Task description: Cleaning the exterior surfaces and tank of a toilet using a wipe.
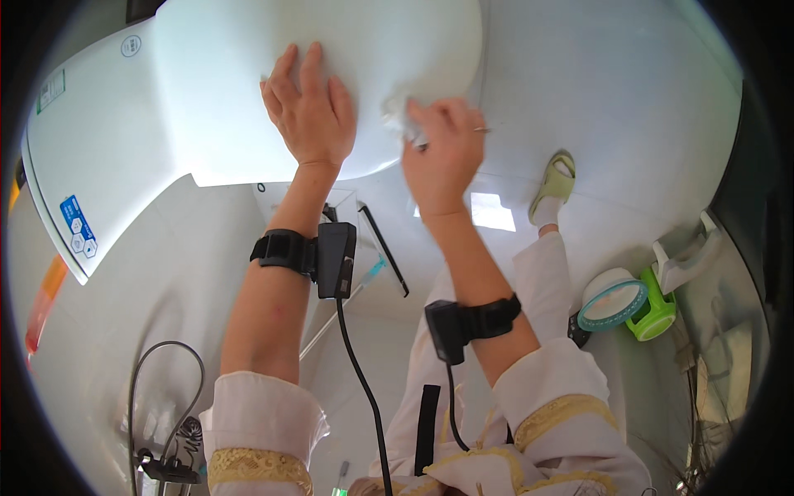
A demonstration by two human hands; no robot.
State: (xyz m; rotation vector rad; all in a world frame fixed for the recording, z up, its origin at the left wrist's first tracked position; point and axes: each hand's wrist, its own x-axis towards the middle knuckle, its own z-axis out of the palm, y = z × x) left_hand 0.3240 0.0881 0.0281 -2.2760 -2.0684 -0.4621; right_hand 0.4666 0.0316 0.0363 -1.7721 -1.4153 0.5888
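A white toilet lid (pixel 397 50) lies closed at the top of the head view, with the white tank (pixel 103 149) to its left. My left hand (pixel 313 112) rests on the lid, palm down and fingers spread. At the lid's near right edge, my right hand (pixel 447 149) grips a crumpled white tissue (pixel 397 116), its fingers slightly blurred. The tissue is against the lid; part of it is hidden by my fingers.
Below the lid stand a squeegee-like tool with a black edge (pixel 385 252) and a pale pole. To the right are a white-and-teal basin (pixel 612 302) and a green plastic item (pixel 655 310). My slippered foot (pixel 554 182) is on the pale floor. A black cable (pixel 136 397) loops at lower left.
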